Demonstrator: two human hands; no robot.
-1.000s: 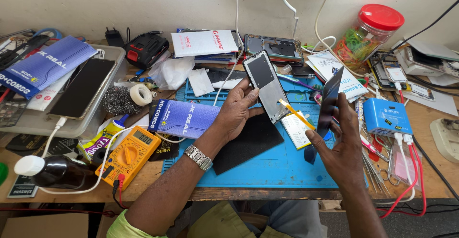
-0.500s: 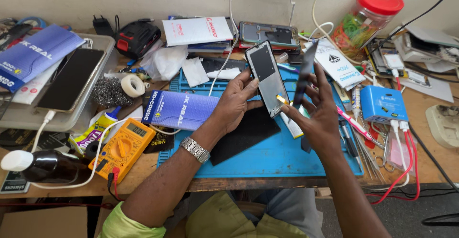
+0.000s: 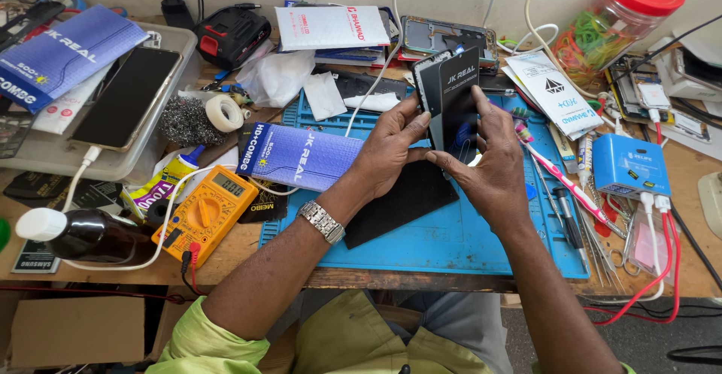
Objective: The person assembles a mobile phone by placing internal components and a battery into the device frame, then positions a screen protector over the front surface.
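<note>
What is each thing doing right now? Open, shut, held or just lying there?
left hand: holding the phone screen
right hand: holding the phone screen
phone screen: held upright, dark
plastic jar: red lid on
multimeter: lying flat
brown bottle: on its side, capped

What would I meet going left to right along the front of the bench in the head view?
Dark bottle → yellow multimeter → left hand → black phone screen → right hand → pink toothbrush → blue box.
</note>
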